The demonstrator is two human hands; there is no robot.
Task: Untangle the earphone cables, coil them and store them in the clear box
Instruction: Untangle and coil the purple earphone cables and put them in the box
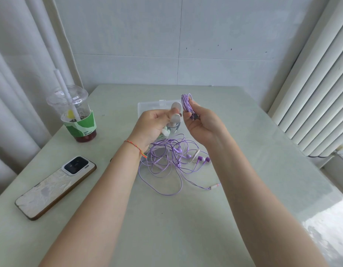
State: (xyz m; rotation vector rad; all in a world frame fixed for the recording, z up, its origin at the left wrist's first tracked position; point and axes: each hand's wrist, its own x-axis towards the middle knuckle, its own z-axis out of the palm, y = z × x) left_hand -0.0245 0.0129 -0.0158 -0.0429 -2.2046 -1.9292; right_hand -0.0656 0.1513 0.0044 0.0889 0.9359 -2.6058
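Observation:
My right hand [201, 123] holds a tight coil of purple earphone cable [186, 102] upright above the table, fingers closed around its lower end. My left hand [154, 125] is raised beside it, fingers bent, pinching a small pale clip-like piece [176, 114]; what exactly it is, I cannot tell. Behind both hands lies the clear box [147, 106], mostly hidden, with pale green and white earphones [165, 132] showing inside it. A loose tangle of purple earphone cables [166, 160] with several earbuds sprawls on the table below my hands, its plug [214, 186] trailing right.
A plastic cup with a straw and green sleeve [78, 116] stands at the left edge of the table. A phone [56, 186] lies face down at the near left. A radiator [320, 89] runs along the right wall, curtains hang at the left.

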